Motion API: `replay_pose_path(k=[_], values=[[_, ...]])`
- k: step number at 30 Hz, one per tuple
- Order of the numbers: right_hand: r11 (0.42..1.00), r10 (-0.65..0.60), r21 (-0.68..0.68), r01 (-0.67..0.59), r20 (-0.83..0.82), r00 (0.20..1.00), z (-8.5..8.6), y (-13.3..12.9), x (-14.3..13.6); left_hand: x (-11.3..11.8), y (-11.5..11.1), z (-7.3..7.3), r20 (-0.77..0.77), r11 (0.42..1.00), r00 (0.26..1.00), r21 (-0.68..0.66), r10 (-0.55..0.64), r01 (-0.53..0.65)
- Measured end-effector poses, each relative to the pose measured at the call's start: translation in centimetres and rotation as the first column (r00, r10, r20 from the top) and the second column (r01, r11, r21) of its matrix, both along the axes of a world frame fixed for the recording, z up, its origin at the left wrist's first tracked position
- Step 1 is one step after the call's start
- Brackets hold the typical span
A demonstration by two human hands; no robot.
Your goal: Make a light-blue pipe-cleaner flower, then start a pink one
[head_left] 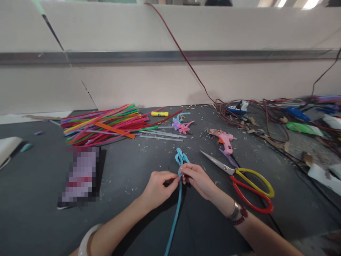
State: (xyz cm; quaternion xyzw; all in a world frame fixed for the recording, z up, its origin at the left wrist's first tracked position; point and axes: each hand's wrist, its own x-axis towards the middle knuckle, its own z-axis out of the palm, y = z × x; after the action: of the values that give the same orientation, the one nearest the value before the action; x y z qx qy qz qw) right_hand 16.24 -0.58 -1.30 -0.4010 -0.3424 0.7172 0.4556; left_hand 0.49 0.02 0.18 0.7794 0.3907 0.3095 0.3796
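A light blue pipe cleaner [177, 209] is bent into several petal-like loops at its far end, and its long straight tail runs down toward the near edge of the view. My left hand [160, 188] pinches it just below the loops, thumb and forefinger pressed together. On the other side, my right hand [198, 179] grips the looped part with closed fingers. The fingertips of both hands nearly meet and hide part of the bend. Beyond them lie finished-looking small flowers, one pink [183, 128] and one purple [176, 124].
Large scissors [226, 169] with red and yellow handles and a pink glue gun [225, 139] lie to the right. A bundle of coloured pipe cleaners [106, 124], a yellow glue stick [160, 114] and a blurred-out phone-like object [81, 174] lie left and behind. Tangled cables [262, 121] fill the back right.
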Motion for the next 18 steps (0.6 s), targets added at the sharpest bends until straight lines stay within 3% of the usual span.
replay_pose_path(k=[2, 4, 6, 8, 12, 14, 18], values=[[0.999, 0.024, -0.023, -0.026, -0.079, 0.997, 0.22, -0.06, 0.10, 0.15, 0.19, 0.00, 0.142, 0.947, 0.990, -0.320, 0.013, 0.033], [0.998, 0.047, -0.045, -0.054, -0.146, 0.988, 0.37, -0.14, 0.24, 0.23, 0.39, -0.11, 0.296, 0.786, 0.952, -0.606, 0.076, 0.125], [0.995, 0.068, -0.057, -0.080, -0.192, 0.979, 0.40, -0.20, 0.39, 0.25, 0.54, -0.25, 0.392, 0.612, 0.906, -0.759, 0.160, 0.220], [0.993, 0.086, -0.059, -0.102, -0.226, 0.970, 0.35, -0.22, 0.51, 0.23, 0.61, -0.32, 0.437, 0.514, 0.873, -0.812, 0.217, 0.278], [0.989, 0.123, -0.040, -0.140, -0.281, 0.952, 0.28, -0.20, 0.62, 0.27, 0.51, -0.04, 0.488, 0.474, 0.836, -0.815, 0.253, 0.332], [0.988, 0.137, -0.025, -0.151, -0.298, 0.945, 0.34, -0.23, 0.64, 0.34, 0.42, 0.20, 0.520, 0.416, 0.807, -0.823, 0.280, 0.387], [0.988, 0.152, 0.016, -0.153, -0.280, 0.948, 0.54, -0.37, 0.56, 0.47, 0.34, 0.37, 0.540, 0.115, 0.757, -0.834, 0.367, 0.539]])
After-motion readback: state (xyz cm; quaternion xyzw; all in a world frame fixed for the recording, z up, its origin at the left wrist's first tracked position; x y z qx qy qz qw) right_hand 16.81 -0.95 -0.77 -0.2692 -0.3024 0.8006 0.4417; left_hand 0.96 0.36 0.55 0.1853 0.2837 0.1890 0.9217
